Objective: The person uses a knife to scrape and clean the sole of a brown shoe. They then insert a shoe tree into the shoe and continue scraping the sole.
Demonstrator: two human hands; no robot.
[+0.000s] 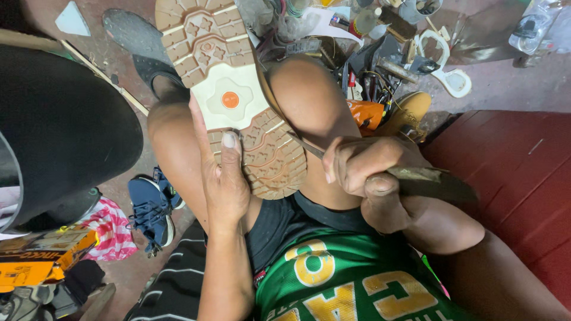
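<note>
Left hand (pixel 226 181) fingers flat, spread along tan lugged sole of boot (pixel 238 89), thumb pressing near cream midsection: bracing, not gripping. Right hand (pixel 369 166) fisted tight round worn wooden handle of knife (pixel 416 178); blade runs to sole's right edge, at seam with upper. Boot lies sole-up across bare knees, held steady for blade. Blue sneaker (pixel 148 208) on floor at left; tool clutter (pixel 380 53) beyond knees; red bench (pixel 517 178) at right
</note>
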